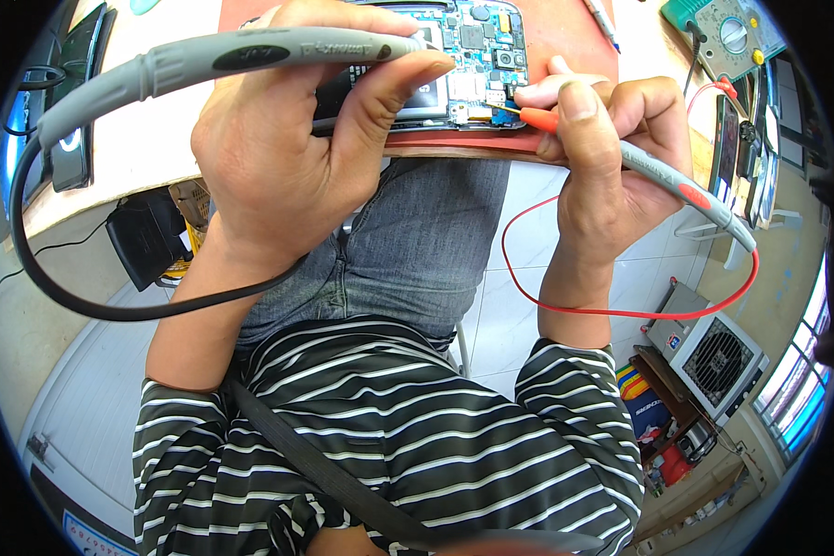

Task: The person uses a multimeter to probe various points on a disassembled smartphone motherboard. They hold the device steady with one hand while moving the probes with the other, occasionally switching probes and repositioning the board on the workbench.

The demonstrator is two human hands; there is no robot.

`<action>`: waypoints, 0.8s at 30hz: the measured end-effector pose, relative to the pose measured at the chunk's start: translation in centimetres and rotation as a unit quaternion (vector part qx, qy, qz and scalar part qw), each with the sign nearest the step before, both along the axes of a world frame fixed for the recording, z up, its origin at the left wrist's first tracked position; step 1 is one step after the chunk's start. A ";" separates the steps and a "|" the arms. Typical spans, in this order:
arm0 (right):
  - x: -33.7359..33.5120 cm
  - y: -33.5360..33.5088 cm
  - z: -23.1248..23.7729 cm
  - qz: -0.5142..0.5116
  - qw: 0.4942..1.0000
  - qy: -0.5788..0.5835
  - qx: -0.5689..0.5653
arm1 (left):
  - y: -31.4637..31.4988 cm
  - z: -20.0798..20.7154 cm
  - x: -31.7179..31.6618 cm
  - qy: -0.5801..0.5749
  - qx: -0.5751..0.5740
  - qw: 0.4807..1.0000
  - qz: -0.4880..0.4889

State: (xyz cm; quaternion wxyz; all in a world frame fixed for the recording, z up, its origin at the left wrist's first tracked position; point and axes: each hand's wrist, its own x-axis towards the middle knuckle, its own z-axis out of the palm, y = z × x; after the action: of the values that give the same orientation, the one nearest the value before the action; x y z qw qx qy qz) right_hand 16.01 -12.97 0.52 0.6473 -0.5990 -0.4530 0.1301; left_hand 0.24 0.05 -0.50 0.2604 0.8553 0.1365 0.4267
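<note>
While the left hand (287, 139) pinched a grey probe (176, 67) and hid part of the opened phone (491, 83) at twelve o'clock, the right hand (612, 153) gripped a red-tipped probe (663, 171), its needle pointing at the phone's five o'clock corner. A green meter (709, 32) lay at two o'clock, a pen (603, 22) at one. The phone's frame held a battery (428, 100) and blue circuit board (473, 37). A red mat (565, 37) covered part of the pale tabletop (638, 51); a boxy cooler (716, 363) stood on the room's four o'clock side.

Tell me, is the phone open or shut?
The phone is open: its blue board and battery show.
</note>
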 end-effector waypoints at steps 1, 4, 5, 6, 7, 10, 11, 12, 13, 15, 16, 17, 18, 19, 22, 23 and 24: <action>0.0 0.0 0.0 -0.002 1.000 0.002 0.005 | 0.0 0.0 0.0 0.001 -0.002 1.000 0.000; -0.1 0.0 0.1 -0.006 1.000 0.008 -0.004 | -0.1 0.1 0.0 0.008 -0.010 1.000 0.003; -0.1 -0.1 0.2 -0.007 1.000 0.012 -0.009 | -0.2 0.1 0.0 0.009 -0.017 1.000 0.005; -0.1 0.0 0.1 -0.007 1.000 0.005 -0.006 | -0.2 0.1 0.0 0.009 -0.024 1.000 0.007; 0.0 0.0 0.1 -0.006 1.000 -0.002 -0.003 | -0.3 0.0 0.0 0.009 -0.031 0.999 0.009; -0.1 0.1 0.0 -0.009 1.000 0.004 0.002 | -0.1 -0.1 0.1 -0.001 -0.013 1.000 0.007; -0.1 0.1 0.0 -0.008 1.000 0.004 0.002 | -0.1 -0.1 0.1 0.000 -0.008 1.000 0.007; 0.0 0.1 0.0 -0.006 1.000 0.004 0.002 | -0.1 -0.1 0.1 0.000 -0.010 1.000 0.007; 0.0 0.1 0.0 -0.004 1.000 0.005 0.001 | -0.1 -0.1 0.1 0.000 -0.011 1.000 0.007; 0.0 0.0 0.0 -0.004 1.000 0.005 0.001 | -0.1 -0.1 0.0 0.000 -0.017 1.000 0.006; 0.0 0.0 0.0 -0.005 1.000 0.004 0.002 | -0.2 -0.1 0.0 0.000 -0.020 1.000 0.005; 0.0 0.1 -0.1 -0.008 1.000 0.000 0.005 | -0.2 0.0 0.0 0.000 -0.024 1.000 0.004; 0.0 0.1 -0.1 -0.003 1.000 0.007 0.010 | -0.2 0.0 0.0 0.005 -0.026 1.000 0.002; 0.0 0.1 -0.1 -0.005 1.000 0.007 0.007 | -0.2 0.0 0.0 0.010 -0.005 1.000 0.007; 0.0 0.1 -0.1 -0.002 1.000 0.000 0.010 | -0.3 0.1 0.0 0.004 -0.030 1.000 0.005; 0.0 0.1 -0.1 -0.004 1.000 0.003 0.007 | -0.2 0.1 0.1 0.000 -0.032 0.999 0.003; -0.1 0.0 0.0 -0.007 1.000 0.024 -0.001 | -0.2 0.2 0.0 0.011 -0.018 1.000 0.007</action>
State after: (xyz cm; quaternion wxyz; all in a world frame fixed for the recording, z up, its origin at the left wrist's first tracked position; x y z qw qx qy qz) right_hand 15.94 -13.02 0.54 0.6584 -0.5994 -0.4330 0.1402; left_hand 0.29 -0.18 -0.35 0.2714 0.8540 0.1534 0.4165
